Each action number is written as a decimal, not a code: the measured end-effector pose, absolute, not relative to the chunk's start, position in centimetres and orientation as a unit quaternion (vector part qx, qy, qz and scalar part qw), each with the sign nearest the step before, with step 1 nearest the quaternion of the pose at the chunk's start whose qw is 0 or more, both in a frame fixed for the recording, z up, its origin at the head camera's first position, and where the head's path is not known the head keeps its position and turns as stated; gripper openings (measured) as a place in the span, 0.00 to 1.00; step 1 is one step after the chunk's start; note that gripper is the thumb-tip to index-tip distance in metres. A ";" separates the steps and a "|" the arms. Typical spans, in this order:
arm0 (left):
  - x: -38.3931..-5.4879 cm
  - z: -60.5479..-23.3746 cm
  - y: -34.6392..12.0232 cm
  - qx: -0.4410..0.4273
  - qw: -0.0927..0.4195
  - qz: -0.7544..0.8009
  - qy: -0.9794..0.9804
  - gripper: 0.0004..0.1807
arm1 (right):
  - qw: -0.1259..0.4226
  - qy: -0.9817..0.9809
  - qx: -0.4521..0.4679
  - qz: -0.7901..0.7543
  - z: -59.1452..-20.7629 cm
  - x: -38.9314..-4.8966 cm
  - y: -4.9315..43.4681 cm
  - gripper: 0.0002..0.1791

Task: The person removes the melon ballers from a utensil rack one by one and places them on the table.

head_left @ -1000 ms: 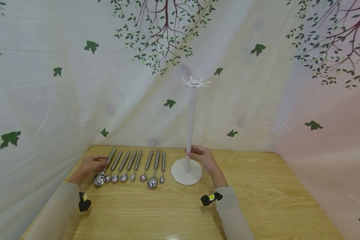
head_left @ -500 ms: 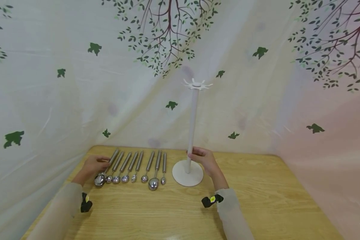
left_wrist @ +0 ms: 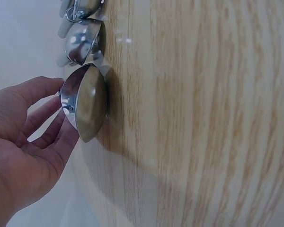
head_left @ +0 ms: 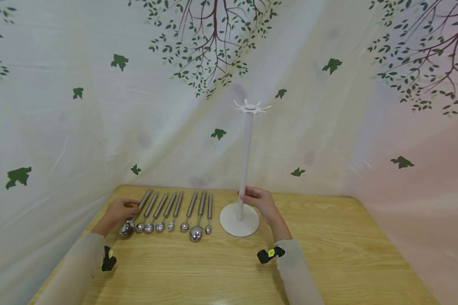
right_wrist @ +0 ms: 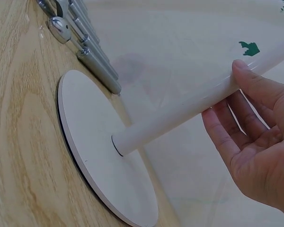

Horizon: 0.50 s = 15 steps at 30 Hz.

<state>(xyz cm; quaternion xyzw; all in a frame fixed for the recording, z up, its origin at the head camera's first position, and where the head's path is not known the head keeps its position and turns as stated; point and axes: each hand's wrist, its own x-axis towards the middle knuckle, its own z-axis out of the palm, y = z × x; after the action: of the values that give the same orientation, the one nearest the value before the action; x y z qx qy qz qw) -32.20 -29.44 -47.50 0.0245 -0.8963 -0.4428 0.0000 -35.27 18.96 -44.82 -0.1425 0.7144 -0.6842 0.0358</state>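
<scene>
At the left end of a row of metal scoops, my left hand (head_left: 123, 210) pinches the handle of a large round-bowled scoop (head_left: 127, 228). In the left wrist view, that scoop's shiny bowl (left_wrist: 92, 104) is tipped on its side close over the wood, beyond the fingers of my left hand (left_wrist: 33, 127); its handle is hidden there. My right hand (head_left: 262, 204) holds the lower pole of a white stand (head_left: 245, 156). The right wrist view has the thumb and fingers of my right hand (right_wrist: 260, 123) around the white pole (right_wrist: 180, 111), above its round base (right_wrist: 99, 156).
Several smaller scoops (head_left: 160, 227) and another large scoop (head_left: 196, 234) lie side by side, handles toward the back. The stand carries a ring of white hooks (head_left: 251, 108) on top. A patterned cloth (head_left: 175, 140) hangs behind the wooden table (head_left: 198, 271).
The large scoop in my left hand has rolled, its bowl now showing its domed side. My right hand keeps its hold on the stand. The head view has shifted slightly.
</scene>
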 end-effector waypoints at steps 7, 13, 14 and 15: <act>-31.1 -47.3 -29.3 0.021 -0.007 -0.446 -0.895 0.26 | 0.041 0.710 -0.149 -0.687 -44.8 -34.9 19.1 0.23; -30.9 -47.1 -29.2 0.022 -0.013 -0.434 -0.900 0.28 | 0.045 0.711 -0.151 -0.685 -44.7 -34.8 19.3 0.25; -30.9 -47.0 -29.2 0.022 -0.014 -0.433 -0.901 0.28 | 0.045 0.711 -0.152 -0.685 -44.7 -34.8 19.3 0.26; -30.9 -47.0 -29.1 0.022 -0.014 -0.433 -0.901 0.28 | 0.046 0.711 -0.153 -0.685 -44.8 -34.8 19.4 0.26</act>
<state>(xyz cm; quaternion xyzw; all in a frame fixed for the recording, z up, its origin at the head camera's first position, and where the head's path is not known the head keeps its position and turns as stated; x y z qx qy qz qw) -30.89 -29.08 -47.00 0.0215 -0.9011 -0.4328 -0.0140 -34.76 19.38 -44.77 -0.1528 0.7107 -0.6852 0.0458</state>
